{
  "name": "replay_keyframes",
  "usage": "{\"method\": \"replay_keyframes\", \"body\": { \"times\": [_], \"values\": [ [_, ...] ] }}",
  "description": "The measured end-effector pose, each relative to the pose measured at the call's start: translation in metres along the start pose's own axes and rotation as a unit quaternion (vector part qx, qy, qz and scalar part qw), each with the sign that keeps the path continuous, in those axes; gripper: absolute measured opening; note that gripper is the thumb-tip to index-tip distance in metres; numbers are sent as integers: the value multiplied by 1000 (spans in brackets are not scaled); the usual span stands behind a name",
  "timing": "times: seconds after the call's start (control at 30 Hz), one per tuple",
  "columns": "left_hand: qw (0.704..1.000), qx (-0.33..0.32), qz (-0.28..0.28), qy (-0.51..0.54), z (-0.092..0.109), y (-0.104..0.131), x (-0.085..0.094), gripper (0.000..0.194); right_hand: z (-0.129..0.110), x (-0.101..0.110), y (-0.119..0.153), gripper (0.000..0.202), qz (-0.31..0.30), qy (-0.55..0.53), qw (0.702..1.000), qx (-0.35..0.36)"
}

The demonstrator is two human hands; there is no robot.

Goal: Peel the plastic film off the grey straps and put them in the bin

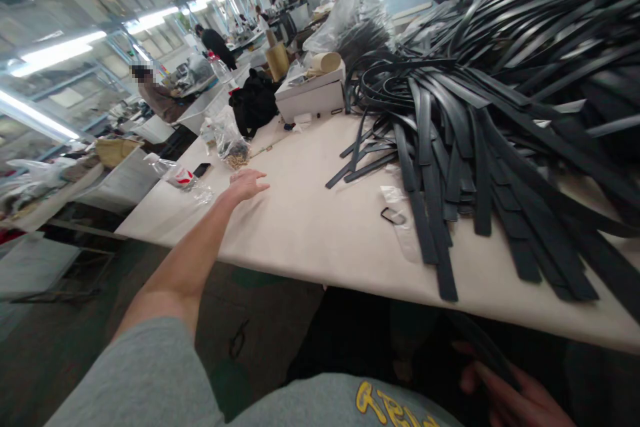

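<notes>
My left hand (246, 185) reaches out over the tabletop with its fingers stretched out and apart, and nothing shows in it. Just beyond its knuckles is a clear plastic bag (231, 141) with small brass-coloured pieces (237, 159) at its mouth. Low on the right, below the table edge, my right hand (515, 395) is closed around a black strap (483, 343); the strap's far part is lost in shadow. A big heap of black straps (450, 120) covers the right side of the table, several ends hanging toward me.
A black buckle (393, 215) lies on a clear plastic sleeve (407, 240) near the straps. Farther back are a white box (313, 90) and a black bag (255, 103). A plastic bottle (173, 172) and a dark phone-like object (202, 169) lie at left. People (215, 43) work in the distance.
</notes>
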State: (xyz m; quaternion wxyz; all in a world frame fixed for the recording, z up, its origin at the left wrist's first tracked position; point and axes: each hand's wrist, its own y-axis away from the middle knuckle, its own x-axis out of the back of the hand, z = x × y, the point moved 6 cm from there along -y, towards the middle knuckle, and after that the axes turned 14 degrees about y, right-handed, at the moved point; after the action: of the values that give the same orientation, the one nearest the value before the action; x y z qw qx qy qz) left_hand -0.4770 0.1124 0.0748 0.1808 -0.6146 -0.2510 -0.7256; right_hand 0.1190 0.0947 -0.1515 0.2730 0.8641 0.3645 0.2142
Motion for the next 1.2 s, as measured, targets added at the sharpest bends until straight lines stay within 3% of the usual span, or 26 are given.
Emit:
{"method": "replay_keyframes", "body": {
  "times": [0.1, 0.27, 0.37, 0.5, 0.73, 0.87, 0.97, 1.07, 1.13, 1.2],
  "values": [
    [996, -71, 24, 48, 51, 4, -2, 50, -13, -2, 7, 63, -6, -4, 1000, 14],
    [984, -152, 1, 95, 131, -2, -18, 43, -10, -3, 8, 62, 14, -22, 999, 24],
    [982, -163, -19, 91, 162, -15, -32, 45, -6, -4, 7, 61, 15, -37, 998, 38],
    [984, -158, -34, 73, 184, -31, -48, 47, -6, -4, 5, 59, 22, -68, 996, 48],
    [987, -129, -52, 83, 194, -46, -53, 23, 2, -6, -4, 63, 23, -60, 997, 48],
    [989, -108, -32, 100, 191, -44, -53, 20, 3, -9, -4, 63, 14, -57, 997, 52],
    [990, -97, -11, 105, 173, -35, -51, 20, -6, -8, 4, 60, 6, -51, 997, 59],
    [992, -79, 17, 95, 138, -20, -42, 14, -16, -6, 13, 61, 2, -40, 998, 52],
    [993, -64, 57, 81, 116, -9, -32, 13, -19, -6, 15, 62, -5, -37, 998, 53],
    [989, -69, 107, 69, 111, 4, -23, 22, -18, -7, 13, 62, -13, -32, 998, 57]
  ]
}}
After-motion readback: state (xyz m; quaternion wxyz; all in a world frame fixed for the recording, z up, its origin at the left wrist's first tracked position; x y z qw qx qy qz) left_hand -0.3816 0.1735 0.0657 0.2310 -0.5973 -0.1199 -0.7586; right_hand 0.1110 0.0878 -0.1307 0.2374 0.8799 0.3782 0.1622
